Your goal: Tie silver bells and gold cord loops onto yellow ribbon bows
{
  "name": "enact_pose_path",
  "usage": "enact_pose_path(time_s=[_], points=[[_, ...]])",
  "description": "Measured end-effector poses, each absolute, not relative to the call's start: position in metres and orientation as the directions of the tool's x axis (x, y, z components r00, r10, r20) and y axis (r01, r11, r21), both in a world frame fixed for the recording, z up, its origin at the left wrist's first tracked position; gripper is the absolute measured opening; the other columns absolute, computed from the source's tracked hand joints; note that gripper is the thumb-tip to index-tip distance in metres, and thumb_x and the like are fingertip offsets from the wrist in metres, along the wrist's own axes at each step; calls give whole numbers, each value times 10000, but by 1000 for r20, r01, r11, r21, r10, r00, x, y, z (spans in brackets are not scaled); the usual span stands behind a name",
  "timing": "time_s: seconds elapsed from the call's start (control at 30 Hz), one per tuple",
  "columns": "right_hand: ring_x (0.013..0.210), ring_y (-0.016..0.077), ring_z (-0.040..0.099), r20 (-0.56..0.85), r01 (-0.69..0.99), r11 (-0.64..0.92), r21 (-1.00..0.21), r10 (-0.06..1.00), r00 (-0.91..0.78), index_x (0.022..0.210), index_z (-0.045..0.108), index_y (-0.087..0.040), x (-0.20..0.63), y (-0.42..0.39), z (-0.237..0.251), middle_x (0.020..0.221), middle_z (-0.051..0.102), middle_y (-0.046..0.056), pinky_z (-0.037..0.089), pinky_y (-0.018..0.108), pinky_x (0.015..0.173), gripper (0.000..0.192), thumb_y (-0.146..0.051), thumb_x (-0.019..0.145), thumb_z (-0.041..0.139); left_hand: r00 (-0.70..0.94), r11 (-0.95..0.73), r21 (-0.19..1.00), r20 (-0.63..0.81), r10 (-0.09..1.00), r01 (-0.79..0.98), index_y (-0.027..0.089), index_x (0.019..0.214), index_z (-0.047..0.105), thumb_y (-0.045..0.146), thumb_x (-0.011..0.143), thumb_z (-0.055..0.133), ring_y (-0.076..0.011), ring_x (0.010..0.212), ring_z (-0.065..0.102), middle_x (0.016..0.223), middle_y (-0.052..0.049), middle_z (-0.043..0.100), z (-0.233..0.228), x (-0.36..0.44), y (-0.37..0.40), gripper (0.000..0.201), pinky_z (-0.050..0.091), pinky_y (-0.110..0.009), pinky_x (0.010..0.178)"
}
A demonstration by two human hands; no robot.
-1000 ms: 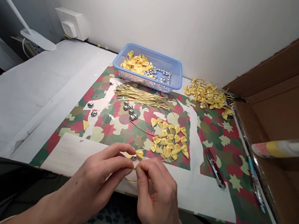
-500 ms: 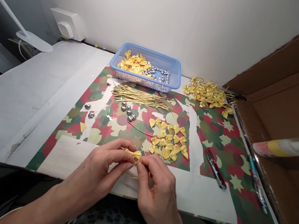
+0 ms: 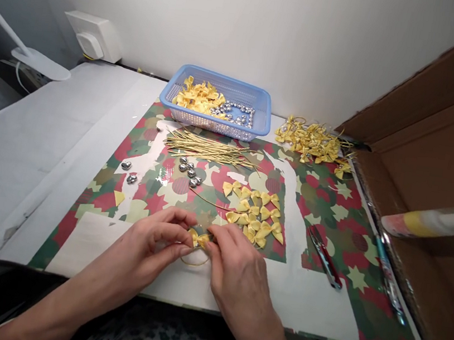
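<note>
A yellow bow (image 3: 199, 239) sat between the two hands, a thin gold cord (image 3: 193, 265) looping on its near side. The left hand (image 3: 154, 241) pinched its left end; the right hand (image 3: 235, 261) gripped its right, though fingertips hid whether either held cord too. A loose pinch could have let the bow twist or slip. Just beyond the right hand, other bows (image 3: 252, 209) risked scattering from a stray knuckle; silver bells (image 3: 190, 173), beyond the left fingertips, might have rolled if bumped.

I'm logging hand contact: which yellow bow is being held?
The bow between the fingertips of the left hand and right hand, nearest the person; the other bows lie farther off, untouched.
</note>
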State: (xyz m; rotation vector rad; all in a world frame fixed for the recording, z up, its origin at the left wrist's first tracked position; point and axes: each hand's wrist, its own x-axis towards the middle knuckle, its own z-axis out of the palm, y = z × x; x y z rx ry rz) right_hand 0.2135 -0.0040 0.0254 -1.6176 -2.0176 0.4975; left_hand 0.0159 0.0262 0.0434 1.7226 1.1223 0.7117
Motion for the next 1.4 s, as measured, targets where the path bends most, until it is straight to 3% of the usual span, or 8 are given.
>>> enact_pose_path(time_s=[0.27, 0.4, 0.67, 0.8, 0.9, 1.1, 1.27, 1.4], points=[[767, 183, 589, 186, 773, 272, -573, 962, -201, 882, 564, -200, 211, -9, 20, 856, 604, 27, 404, 282, 676, 175, -64, 971, 500, 472, -115, 906, -101, 876, 408, 237, 847, 805, 201, 937, 687, -284, 1204, 704, 1315, -108, 726, 41, 10, 32, 153, 610, -387, 966], [749, 187, 561, 224, 769, 303, -563, 952, -211, 881, 563, -196, 210, -13, 26, 840, 586, 35, 395, 293, 672, 202, -74, 996, 450, 511, -100, 924, -113, 852, 370, 233, 898, 811, 153, 956, 641, -249, 1095, 750, 1197, -92, 778, 44, 11, 30, 197, 628, -320, 890], [749, 182, 535, 400, 729, 389, -563, 900, -172, 904, 564, -172, 205, -16, 36, 824, 570, 43, 426, 301, 684, 197, -23, 985, 463, 491, 296, 950, -306, 816, 101, 208, 833, 789, 262, 945, 712, -204, 986, 715, 1083, -54, 769, 53, 16, 27, 146, 593, -257, 838], [785, 185, 579, 516, 709, 439, -552, 848, -124, 979, 583, -149, 203, -18, 38, 851, 604, 66, 480, 306, 710, 180, 10, 966, 500, 455, 370, 928, -350, 819, 48, 222, 819, 798, 295, 925, 758, -180, 1033, 686, 1142, -30, 737, 58, 18, 22, 135, 562, -203, 842], [830, 198, 614, 587, 723, 464, -511, 803, -100, 1027, 596, -137, 202, -20, 39, 881, 633, 83, 505, 315, 729, 201, 31, 940, 528, 471, 380, 925, -344, 813, 19, 234, 844, 788, 287, 945, 736, -200, 1086, 670, 1155, -23, 722, 61, 20, 17, 126, 576, -223, 841], [805, 188, 622, 606, 701, 509, -500, 784, -137, 1026, 612, -145, 202, -21, 44, 876, 647, 75, 532, 319, 723, 215, 34, 932, 539, 467, 288, 958, -262, 844, 16, 234, 872, 782, 193, 964, 679, -125, 828, 672, 898, 14, 740, 70, 22, 14, 144, 561, -184, 755], [965, 165, 665, 490, 602, 458, -654, 863, -123, 1177, 635, -162, 217, -28, 64, 1037, 674, 82, 575, 272, 841, 277, -10, 974, 523, 430, 171, 980, -198, 881, 101, 199, 860, 776, 151, 953, 639, -166, 875, 700, 942, -28, 761, 74, 20, 9, 173, 564, -229, 758], [906, 127, 695, 420, 522, 448, -726, 890, -179, 1245, 614, -221, 221, -43, 79, 1060, 705, 45, 594, 215, 765, 431, 47, 939, 470, 371, 11, 978, -90, 924, 210, 206, 879, 752, 153, 971, 597, -171, 838, 712, 930, -31, 763, 76, 19, 3, 187, 563, -236, 700]])
